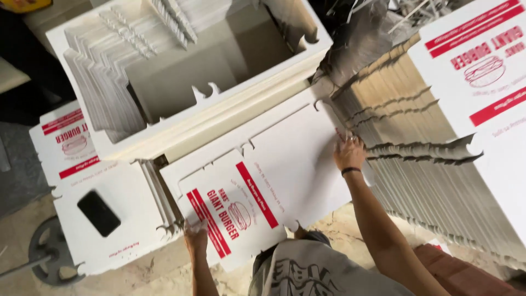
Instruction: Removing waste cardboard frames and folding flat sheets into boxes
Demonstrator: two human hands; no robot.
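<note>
From the head camera I look straight down on a flat, unfolded white box blank [274, 175], a die-cut cardboard sheet with notched tabs along its edges and a red printed panel with two red bars and a small line drawing of a burger near its lower left corner. I take this blank as my landmark. It lies tilted across the middle of the view, resting on top of other flat blanks, between my two hands. My left hand [194, 237] sits at the blank's lower left corner, just beside the printed panel; its fingers curl up against the cardboard edge, but I cannot tell whether they pinch it or only press on it. My right hand [349, 152], with a dark band on the wrist, lies at the blank's right edge, fingers loosely spread and touching the sheet where it meets the tall stack of blanks [416, 164] standing on edge to the right of the blank. Above the blank stands an open white box [186, 77] with more blanks stored upright inside. To the left of the blank, a black phone [98, 212] lies on another flat printed sheet [104, 219]. Below the blank, near my body, I see a pale printed shirt [312, 271].
</note>
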